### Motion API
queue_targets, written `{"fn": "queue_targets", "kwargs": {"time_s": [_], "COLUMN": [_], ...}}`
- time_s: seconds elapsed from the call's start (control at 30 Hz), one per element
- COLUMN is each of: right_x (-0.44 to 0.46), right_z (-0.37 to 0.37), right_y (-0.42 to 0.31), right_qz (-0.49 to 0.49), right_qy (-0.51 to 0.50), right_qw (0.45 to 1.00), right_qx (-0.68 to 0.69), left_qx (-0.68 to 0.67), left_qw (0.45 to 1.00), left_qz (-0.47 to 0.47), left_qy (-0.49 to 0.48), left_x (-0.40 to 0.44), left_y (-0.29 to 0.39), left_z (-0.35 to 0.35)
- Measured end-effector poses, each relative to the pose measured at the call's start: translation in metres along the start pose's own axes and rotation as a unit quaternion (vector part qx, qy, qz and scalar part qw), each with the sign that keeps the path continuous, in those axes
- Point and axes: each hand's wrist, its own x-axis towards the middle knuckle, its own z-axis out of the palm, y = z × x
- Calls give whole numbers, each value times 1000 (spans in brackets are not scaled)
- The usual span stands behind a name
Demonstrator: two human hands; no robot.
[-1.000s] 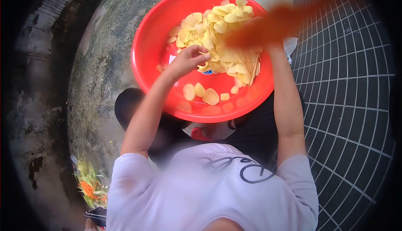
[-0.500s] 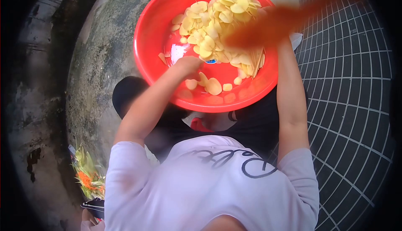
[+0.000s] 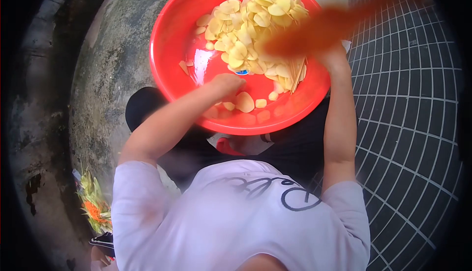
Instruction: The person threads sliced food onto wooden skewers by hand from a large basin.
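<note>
A red plastic basin [image 3: 169,64] rests across my lap. It holds a heap of thin pale-yellow slices [image 3: 238,50], which look like potato, with thin sticks poking out among them. My left hand [image 3: 227,85] is inside the basin, its fingers curled down beside a few loose slices [image 3: 244,102]; what they hold is hidden. At the right side of the basin is my right hand [image 3: 335,58], its fingers covered by an orange-brown blur close to the lens. A bundle of thin wooden skewers [image 3: 297,77] lies by the heap, near that hand.
Grey tiled ground [image 3: 403,109] spreads to the right, with rough concrete [image 3: 105,69] on the left. Green and orange vegetable scraps [image 3: 94,207] lie at the lower left, near part of another person [image 3: 101,257]. An orange-brown blur [image 3: 314,32] hides the basin's upper right.
My left hand has moved slightly down and right, over where a loose slice showed before. The basin sits a little further left in view. My right hand stays at the basin's right side.
</note>
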Motion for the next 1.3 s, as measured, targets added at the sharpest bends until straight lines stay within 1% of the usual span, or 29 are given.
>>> {"fn": "queue_targets", "kwargs": {"time_s": [0.07,0.13,0.17,0.23,0.37,0.47,0.57,0.6,0.67,0.7,0.8,0.9,0.93,1.0,1.03,1.13,1.17,1.23,1.3], "right_x": [3,4,4,6,12,12,10,10,10,10,7,-2,0,3,-4,5,11,29,48], "right_z": [15,24,27,36,40,41,40,40,46,48,48,13,7,-4,-26,-37,-34,-15,14], "right_y": [1,-4,-8,-9,-3,-5,-6,-6,-1,1,2,-36,-37,-37,-55,-47,-39,-11,17], "right_qz": [19,53,71,86,80,90,102,106,81,68,7,46,-7,-111,-27,10,22,12,0], "right_qy": [-53,-113,-145,-179,-200,-216,-231,-235,-192,-170,-114,-122,-52,91,112,243,242,206,180], "right_qw": [998,992,987,980,976,972,965,963,975,981,993,985,992,982,985,970,970,978,977], "right_qx": [2,3,4,1,-12,-30,-65,-78,-73,-70,-5,114,116,122,129,30,27,38,113], "left_qx": [18,27,31,14,-44,-27,-34,-31,-24,-9,-7,3,8,-5,-10,-67,-128,-242,-410], "left_qw": [999,998,997,999,999,998,999,999,999,999,998,997,997,999,1000,992,984,958,901], "left_qz": [-6,0,3,10,6,-51,-13,-2,19,44,23,14,12,9,9,61,78,113,106], "left_qy": [-45,-59,-65,-46,-6,-4,29,13,-19,-21,-55,-74,-80,-44,-27,84,93,108,93], "left_x": [-2,2,4,5,-1,-1,-4,-5,-8,-7,-3,0,1,2,1,-7,-8,-7,-2], "left_y": [4,1,-2,-2,0,5,7,9,13,12,13,13,12,10,11,13,16,22,26], "left_z": [-5,-1,0,-1,-13,-14,-9,-8,-6,-4,-1,-3,-4,-5,-7,-22,-29,-50,-73]}}
